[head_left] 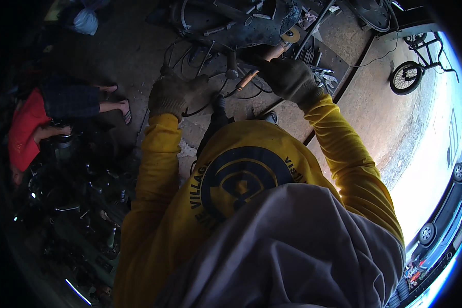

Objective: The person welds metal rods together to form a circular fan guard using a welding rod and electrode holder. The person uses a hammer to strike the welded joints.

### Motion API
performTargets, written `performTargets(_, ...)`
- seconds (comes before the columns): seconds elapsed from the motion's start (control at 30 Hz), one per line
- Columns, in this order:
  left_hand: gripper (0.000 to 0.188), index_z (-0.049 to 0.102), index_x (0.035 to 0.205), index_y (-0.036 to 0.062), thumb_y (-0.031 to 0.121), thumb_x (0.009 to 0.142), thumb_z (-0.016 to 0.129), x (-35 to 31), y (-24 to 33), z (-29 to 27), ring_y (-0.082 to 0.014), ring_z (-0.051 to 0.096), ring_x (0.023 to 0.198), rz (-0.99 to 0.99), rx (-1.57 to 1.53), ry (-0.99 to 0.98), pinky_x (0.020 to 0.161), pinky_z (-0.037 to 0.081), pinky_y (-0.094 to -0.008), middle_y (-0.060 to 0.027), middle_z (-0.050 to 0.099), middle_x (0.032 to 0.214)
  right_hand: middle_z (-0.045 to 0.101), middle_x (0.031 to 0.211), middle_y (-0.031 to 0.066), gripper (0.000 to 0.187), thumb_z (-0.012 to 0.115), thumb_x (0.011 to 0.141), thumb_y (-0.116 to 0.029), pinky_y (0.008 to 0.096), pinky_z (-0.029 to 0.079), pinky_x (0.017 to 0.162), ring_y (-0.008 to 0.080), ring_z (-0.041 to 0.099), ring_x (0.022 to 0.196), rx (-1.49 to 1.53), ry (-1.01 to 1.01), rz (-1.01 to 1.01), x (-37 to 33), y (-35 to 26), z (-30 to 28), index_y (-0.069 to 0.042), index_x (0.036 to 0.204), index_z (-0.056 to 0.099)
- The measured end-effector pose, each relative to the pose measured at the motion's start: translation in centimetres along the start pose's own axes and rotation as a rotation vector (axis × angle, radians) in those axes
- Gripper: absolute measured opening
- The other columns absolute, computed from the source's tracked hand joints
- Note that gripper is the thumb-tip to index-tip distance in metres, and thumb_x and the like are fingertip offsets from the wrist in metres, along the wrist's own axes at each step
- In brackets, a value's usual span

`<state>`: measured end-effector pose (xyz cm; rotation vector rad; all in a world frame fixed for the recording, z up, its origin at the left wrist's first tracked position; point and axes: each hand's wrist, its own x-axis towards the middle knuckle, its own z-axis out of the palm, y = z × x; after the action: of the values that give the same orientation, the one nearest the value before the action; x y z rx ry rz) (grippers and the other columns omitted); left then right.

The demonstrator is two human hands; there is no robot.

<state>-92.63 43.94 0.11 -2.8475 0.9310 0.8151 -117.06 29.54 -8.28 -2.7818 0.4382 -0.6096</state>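
Observation:
My right hand (291, 79), in a dark work glove, is closed around the body of an angle grinder (275, 52). The grinder's tan disc (291, 35) points away from me, and its copper-coloured rear end (247, 80) sticks out to the left of my fingers. My left hand (175, 95), gloved too, hovers to the left with its thumb and a finger spread apart; nothing shows in it. Close by, a dark cable (197, 111) curves over the floor. Beyond both hands lies a large dark metal piece (231, 23) with tubes and bars on it.
Metal rods (309, 55) and loose tools (325, 78) lie right of the grinder. On the left, a person in a red shirt (26, 131) is beside dark machine parts (82, 205). A bicycle (406, 78) and a car (439, 215) stand outside at right. A pale bag (85, 21) is far left.

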Motion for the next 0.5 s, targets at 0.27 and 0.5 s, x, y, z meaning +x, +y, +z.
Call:
performTargets(0.27,0.114,0.032,0.143,-0.0132,0.063,0.070,0.076,0.1,0.2,0.0,-0.0422,0.062,0.121,0.020,-0.007,0.025,0.103,0.049,-0.0420,-0.0366,0.059,0.127,0.069,0.119,0.0087,0.042,0.057,0.093,-0.008,0.0374,0.059,0.068,0.0312,0.071,0.089,-0.056,-0.037,-0.017,0.7,-0.5,-1.2,-0.018,0.134,0.061)
performTargets(0.5,0.116,0.031,0.146,-0.0110,0.064,0.070,0.076,0.2,0.0,0.7,-0.0420,0.061,0.122,0.014,-0.026,0.081,0.102,0.049,-0.0423,-0.0340,0.059,0.130,0.071,0.102,0.0136,0.037,0.058,0.097,-0.015,0.0388,0.058,0.067,0.0307,0.072,0.084,0.109,0.013,0.159,-0.6,0.3,0.0,-0.012,0.134,0.059)
